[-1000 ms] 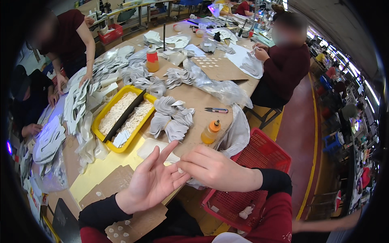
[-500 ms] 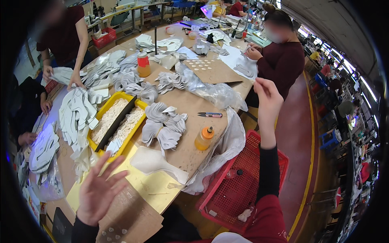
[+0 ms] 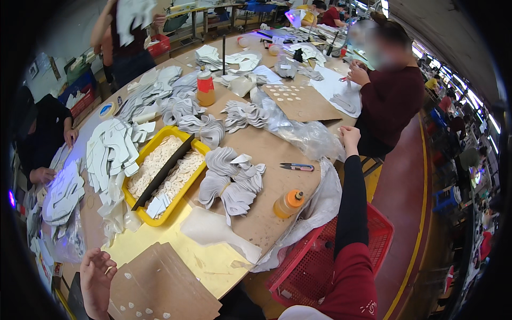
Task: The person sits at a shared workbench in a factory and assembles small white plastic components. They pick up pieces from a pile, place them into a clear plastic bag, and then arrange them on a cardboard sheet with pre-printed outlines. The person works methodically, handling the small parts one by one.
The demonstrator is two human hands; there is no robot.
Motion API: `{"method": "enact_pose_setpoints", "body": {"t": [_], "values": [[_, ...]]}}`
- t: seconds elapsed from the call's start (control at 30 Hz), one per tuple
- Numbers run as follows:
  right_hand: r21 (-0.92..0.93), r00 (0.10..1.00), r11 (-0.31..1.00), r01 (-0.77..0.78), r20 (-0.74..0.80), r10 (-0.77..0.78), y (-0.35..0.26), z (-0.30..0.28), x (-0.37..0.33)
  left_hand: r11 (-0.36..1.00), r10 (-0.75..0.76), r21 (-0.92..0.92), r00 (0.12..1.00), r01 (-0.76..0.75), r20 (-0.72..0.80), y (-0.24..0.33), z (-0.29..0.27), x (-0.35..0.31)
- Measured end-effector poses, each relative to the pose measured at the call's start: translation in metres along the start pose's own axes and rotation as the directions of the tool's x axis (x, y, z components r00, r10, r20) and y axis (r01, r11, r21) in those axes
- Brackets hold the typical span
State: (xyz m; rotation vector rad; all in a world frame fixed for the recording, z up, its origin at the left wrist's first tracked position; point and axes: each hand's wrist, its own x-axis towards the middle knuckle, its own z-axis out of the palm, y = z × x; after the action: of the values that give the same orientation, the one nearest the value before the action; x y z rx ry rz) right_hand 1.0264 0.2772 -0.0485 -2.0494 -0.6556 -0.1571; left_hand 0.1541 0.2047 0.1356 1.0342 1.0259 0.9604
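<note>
My left hand is raised at the lower left, beside a brown paper sheet dotted with several small white pieces. Its fingers are loosely bent and apart, with nothing in them. Stretched far forward, my right hand is over the table's right edge, by a crumpled clear plastic bag. Its fingertips are pinched together; whatever they hold, if anything, is too small to make out. Between my hands stand a yellow tray of small cream pieces with a black divider, and a bundle of grey cut pieces.
An orange glue bottle and thread snips lie near the right edge. A red basket stands below it. Another bottle and stacks of grey pieces cover the far side. Co-workers sit and stand around the table.
My right hand has lowered toward the plastic bag, still pinched. My left hand has drawn back toward the lower left, its fingers curling. The person at far left has lifted white pieces.
</note>
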Motion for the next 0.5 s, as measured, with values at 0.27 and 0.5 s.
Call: {"method": "enact_pose_setpoints", "body": {"t": [0.27,0.5], "values": [[-0.021,0.996,0.996,-0.090,-0.018,0.089,0.025,0.014,-0.005,1.000,-0.013,-0.003,0.992,0.013,-0.124,-0.011,-0.007,0.008],[-0.431,0.993,0.895,0.115,0.067,-0.095,-0.003,-0.001,-0.014,1.000,-0.021,0.002,0.995,0.021,-0.095,-0.007,-0.001,0.012]]}}
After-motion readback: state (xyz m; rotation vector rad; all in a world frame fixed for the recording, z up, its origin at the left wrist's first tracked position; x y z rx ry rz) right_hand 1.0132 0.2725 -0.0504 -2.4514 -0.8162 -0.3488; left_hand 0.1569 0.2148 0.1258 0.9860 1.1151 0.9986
